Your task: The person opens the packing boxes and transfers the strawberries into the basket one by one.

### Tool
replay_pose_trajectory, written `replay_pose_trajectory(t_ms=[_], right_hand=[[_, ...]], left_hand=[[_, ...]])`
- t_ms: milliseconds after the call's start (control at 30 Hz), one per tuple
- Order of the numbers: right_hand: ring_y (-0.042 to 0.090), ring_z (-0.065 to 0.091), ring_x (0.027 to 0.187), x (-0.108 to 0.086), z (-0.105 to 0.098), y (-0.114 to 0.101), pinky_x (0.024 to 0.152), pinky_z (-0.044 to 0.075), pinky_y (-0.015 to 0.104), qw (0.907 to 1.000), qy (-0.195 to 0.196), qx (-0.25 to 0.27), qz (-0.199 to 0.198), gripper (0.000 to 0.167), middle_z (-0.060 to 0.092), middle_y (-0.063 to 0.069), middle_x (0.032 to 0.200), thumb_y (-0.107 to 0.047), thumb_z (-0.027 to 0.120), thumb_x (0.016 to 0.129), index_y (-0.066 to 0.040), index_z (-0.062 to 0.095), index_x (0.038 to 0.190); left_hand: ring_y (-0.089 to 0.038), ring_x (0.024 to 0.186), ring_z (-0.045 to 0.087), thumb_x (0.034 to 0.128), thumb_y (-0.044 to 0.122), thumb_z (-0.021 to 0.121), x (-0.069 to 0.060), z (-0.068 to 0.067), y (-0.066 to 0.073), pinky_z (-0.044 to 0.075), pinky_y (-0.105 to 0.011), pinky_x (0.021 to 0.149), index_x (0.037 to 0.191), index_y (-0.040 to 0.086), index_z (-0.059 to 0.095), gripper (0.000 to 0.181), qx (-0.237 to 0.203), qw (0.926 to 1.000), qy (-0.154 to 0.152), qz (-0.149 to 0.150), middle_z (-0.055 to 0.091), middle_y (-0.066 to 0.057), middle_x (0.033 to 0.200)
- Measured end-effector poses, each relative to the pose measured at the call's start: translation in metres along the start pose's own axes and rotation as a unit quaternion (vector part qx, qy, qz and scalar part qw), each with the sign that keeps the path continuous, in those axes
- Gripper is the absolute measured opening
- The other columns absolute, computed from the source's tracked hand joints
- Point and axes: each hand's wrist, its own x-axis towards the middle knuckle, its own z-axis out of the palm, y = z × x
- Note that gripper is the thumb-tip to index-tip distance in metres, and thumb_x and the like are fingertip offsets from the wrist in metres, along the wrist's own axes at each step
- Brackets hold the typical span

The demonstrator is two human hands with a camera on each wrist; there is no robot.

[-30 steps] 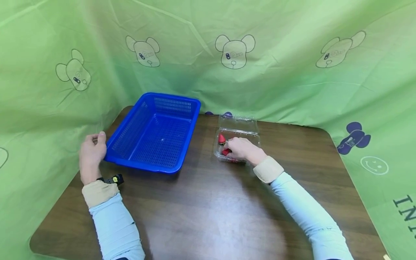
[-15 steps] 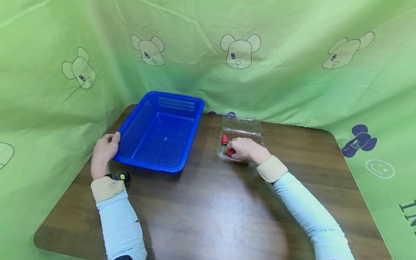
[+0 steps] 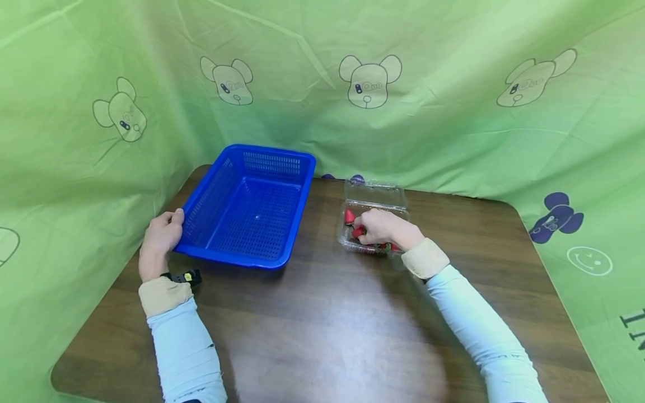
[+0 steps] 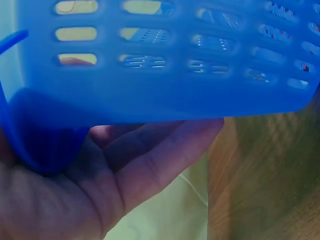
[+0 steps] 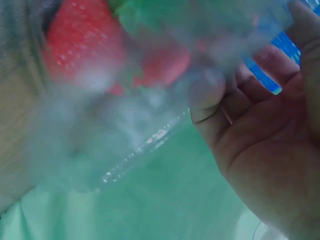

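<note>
A blue slotted plastic basket stands at the left of the table. My left hand holds its near left corner, thumb at the rim; in the left wrist view its fingers reach beneath the basket wall. To the right lies a clear plastic clamshell box with several red strawberries in it. Over that box my right hand pinches a strawberry at its fingertips. Through the blurred plastic in the right wrist view, a large strawberry shows beside the right hand.
Behind the strawberries rises the box's clear lid, folded back. The brown wooden table extends in front of both containers. Green printed cloth hangs around the back and sides.
My left hand has moved right onto the basket's corner. The right hand has shifted slightly right within the box, and more strawberries show beneath it. The basket stands about where it was.
</note>
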Motion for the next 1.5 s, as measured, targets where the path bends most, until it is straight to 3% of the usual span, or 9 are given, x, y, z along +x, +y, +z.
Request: replay_pose_trajectory(t_ms=[167,300,500,700,933,1133,1300,1500], right_hand=[[0.015,0.048,0.063,0.004,-0.015,-0.003,0.060,0.044,0.033,0.9991,0.027,-0.004,0.034,0.015,0.055,0.001,0.074,-0.021,0.066,0.078,-0.012,0.062,0.088],[0.020,0.051,0.067,0.013,-0.030,-0.013,0.056,0.047,0.039,0.9939,0.094,-0.034,0.047,0.019,0.056,0.005,0.082,-0.025,0.065,0.080,-0.011,0.061,0.093],[0.019,0.054,0.066,0.034,-0.043,-0.035,0.054,0.049,0.038,0.9731,0.222,-0.056,0.025,0.019,0.060,0.004,0.085,-0.026,0.060,0.085,-0.011,0.062,0.096],[0.018,0.056,0.067,0.052,-0.047,-0.065,0.056,0.050,0.036,0.9561,0.291,-0.034,-0.009,0.023,0.062,0.003,0.085,-0.026,0.058,0.086,-0.010,0.064,0.102],[0.015,0.057,0.072,0.084,-0.047,-0.100,0.061,0.051,0.033,0.9567,0.287,-0.011,-0.047,0.025,0.063,0.001,0.089,-0.030,0.059,0.088,-0.013,0.065,0.106],[0.011,0.055,0.073,0.110,-0.033,-0.125,0.062,0.049,0.027,0.9644,0.254,0.003,-0.074,0.028,0.063,-0.001,0.092,-0.032,0.058,0.091,-0.014,0.065,0.111],[0.011,0.052,0.070,0.124,-0.025,-0.136,0.058,0.046,0.026,0.9706,0.230,-0.024,-0.067,0.023,0.060,-0.002,0.088,-0.032,0.057,0.092,-0.016,0.064,0.107],[0.015,0.058,0.067,0.138,-0.022,-0.143,0.055,0.050,0.032,0.9637,0.255,-0.073,-0.027,0.017,0.061,-0.001,0.081,-0.032,0.056,0.092,-0.017,0.063,0.092]], left_hand=[[-0.039,0.110,0.045,0.0987,0.056,0.016,0.003,0.001,-0.003,0.037,-0.050,0.090,0.130,-0.002,0.048,0.073,-0.017,0.9997,0.011,0.014,0.049,-0.027,0.124],[-0.038,0.107,0.045,0.0987,0.056,0.019,0.004,0.003,-0.006,0.036,-0.046,0.088,0.130,-0.002,0.048,0.072,-0.033,0.9993,0.010,0.012,0.048,-0.025,0.123],[-0.034,0.108,0.045,0.0989,0.055,0.023,0.003,0.006,-0.007,0.037,-0.040,0.087,0.134,0.002,0.046,0.068,-0.062,0.9981,0.002,0.000,0.047,-0.022,0.125],[-0.033,0.107,0.046,0.0997,0.052,0.023,0.005,0.009,-0.003,0.038,-0.037,0.085,0.137,0.001,0.044,0.067,-0.064,0.9979,-0.001,0.008,0.047,-0.022,0.126],[-0.038,0.117,0.043,0.0994,0.053,0.022,0.004,0.008,-0.004,0.036,-0.051,0.099,0.143,-0.001,0.037,0.071,-0.070,0.9975,-0.004,0.004,0.043,-0.026,0.137],[-0.039,0.117,0.043,0.0993,0.053,0.022,-0.001,0.010,-0.012,0.035,-0.052,0.098,0.143,-0.001,0.038,0.071,-0.071,0.9974,0.000,-0.012,0.043,-0.026,0.137],[-0.038,0.116,0.044,0.0993,0.053,0.022,0.000,0.009,-0.011,0.036,-0.050,0.097,0.143,0.000,0.038,0.071,-0.072,0.9974,0.001,-0.009,0.044,-0.026,0.135],[-0.037,0.117,0.043,0.0989,0.054,0.022,0.004,0.008,-0.007,0.036,-0.050,0.098,0.144,0.000,0.036,0.072,-0.071,0.9974,-0.007,-0.009,0.043,-0.025,0.137]])
